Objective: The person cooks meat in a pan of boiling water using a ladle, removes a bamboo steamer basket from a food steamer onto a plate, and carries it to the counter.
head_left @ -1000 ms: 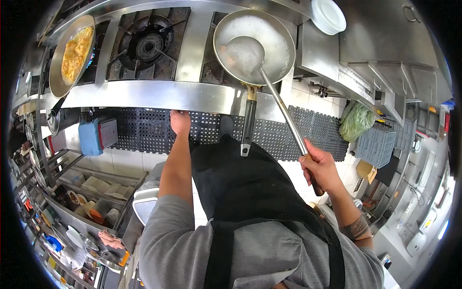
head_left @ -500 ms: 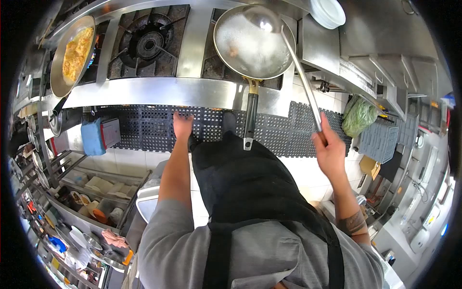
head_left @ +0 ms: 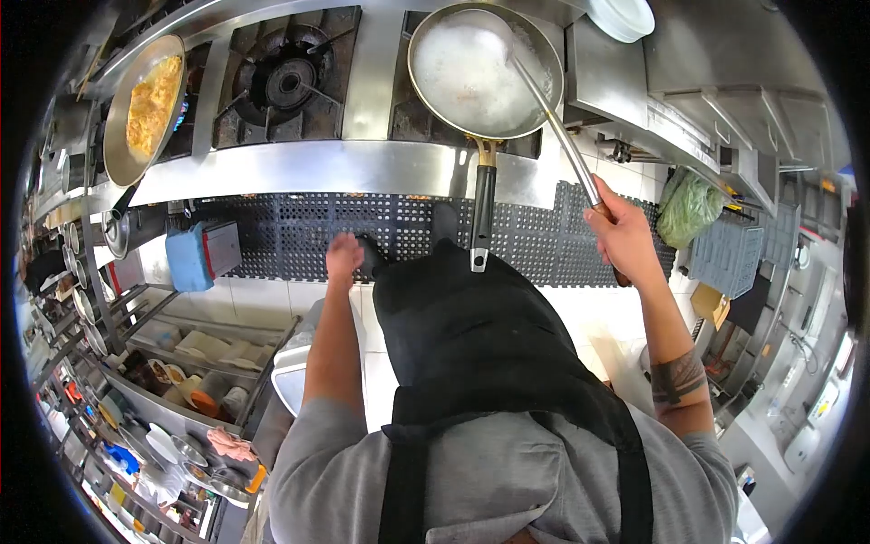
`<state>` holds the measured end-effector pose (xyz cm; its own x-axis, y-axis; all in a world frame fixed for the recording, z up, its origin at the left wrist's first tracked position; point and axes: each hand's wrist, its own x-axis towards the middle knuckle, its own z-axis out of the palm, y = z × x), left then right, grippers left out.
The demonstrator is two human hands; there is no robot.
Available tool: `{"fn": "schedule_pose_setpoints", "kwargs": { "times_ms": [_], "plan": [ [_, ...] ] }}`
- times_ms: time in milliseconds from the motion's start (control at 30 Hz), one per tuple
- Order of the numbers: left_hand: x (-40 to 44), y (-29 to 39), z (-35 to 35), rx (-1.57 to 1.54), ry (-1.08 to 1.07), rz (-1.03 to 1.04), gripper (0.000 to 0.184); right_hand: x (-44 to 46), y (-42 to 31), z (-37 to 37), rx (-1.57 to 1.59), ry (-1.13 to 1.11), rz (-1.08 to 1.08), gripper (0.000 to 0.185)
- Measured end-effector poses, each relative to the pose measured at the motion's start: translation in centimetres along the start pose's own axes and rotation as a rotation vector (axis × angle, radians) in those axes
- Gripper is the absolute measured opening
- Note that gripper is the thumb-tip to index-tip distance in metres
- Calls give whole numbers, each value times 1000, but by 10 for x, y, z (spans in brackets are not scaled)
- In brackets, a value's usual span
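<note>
My right hand (head_left: 623, 238) is wrapped around the brown grip of a long-handled ladle (head_left: 571, 150). The ladle's head is down in white, foamy liquid (head_left: 467, 77), mostly hidden by the foam. That liquid lies in a round frying pan (head_left: 555, 102) on the right burner, its black handle (head_left: 484, 204) pointing toward me. My left hand (head_left: 344, 258) hangs over the floor mat in front of the stove, touching nothing. Its fingers look loosely bent and slightly blurred, with nothing visible in them.
At the left, a second pan (head_left: 116, 150) holds yellow-orange food (head_left: 152, 107) over a lit flame. Between the pans is a bare burner (head_left: 288, 83). White plates (head_left: 623, 18) sit at the upper right. A green bag (head_left: 689, 213) and grey crate (head_left: 728, 258) stand right; a blue container (head_left: 188, 257) stands left.
The ladle's head has gone from showing above the pan down into the foam. My right hand has shifted slightly up and right; my left hand has dropped back toward me, its fingers more bent.
</note>
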<state>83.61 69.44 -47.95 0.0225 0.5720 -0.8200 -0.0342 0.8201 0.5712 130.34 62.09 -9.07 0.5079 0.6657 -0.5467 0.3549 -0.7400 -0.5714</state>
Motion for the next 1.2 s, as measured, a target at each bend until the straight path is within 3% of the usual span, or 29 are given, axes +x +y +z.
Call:
{"fn": "schedule_pose_setpoints", "kwargs": {
  "times_ms": [100, 200, 300, 400, 467, 567, 733, 800, 1033, 1133, 1200],
  "plan": [
    [-1, 72, 59, -348, -19, 18, 38, -7, 0, 4, 74, -90, 71, 56],
    [39, 87, 77, -550, -151, -80, 32, -18, 7, 7, 98, -122, 54, 57],
    [65, 76, 86, -644, -35, -69, 27, -33, 8, 10, 68, -111, 101, 58],
    [81, 64, 84, -667, -28, -56, 24, -45, 14, 7, 25, -113, 131, 59],
    [84, 58, 82, -644, -15, -27, 23, -53, 28, 9, -105, -37, -68, 58],
    [84, 55, 81, -619, 4, 31, 20, -60, 29, 8, -205, 42, -156, 59],
    [79, 56, 86, -619, 16, 92, 19, -62, 31, 1, -274, 160, -171, 58],
    [78, 57, 86, -585, 7, 104, 26, -59, 33, -2, -283, 193, -173, 58],
    [64, 60, 81, -541, -46, 113, 30, -56, 40, -8, -387, 197, -110, 59],
    [56, 55, 68, -464, -77, 25, 33, -66, 39, -7, -231, 125, 24, 59],
    [53, 41, 55, -334, -46, -53, 36, -77, 28, -5, 43, -9, 208, 59]
  ]
}}
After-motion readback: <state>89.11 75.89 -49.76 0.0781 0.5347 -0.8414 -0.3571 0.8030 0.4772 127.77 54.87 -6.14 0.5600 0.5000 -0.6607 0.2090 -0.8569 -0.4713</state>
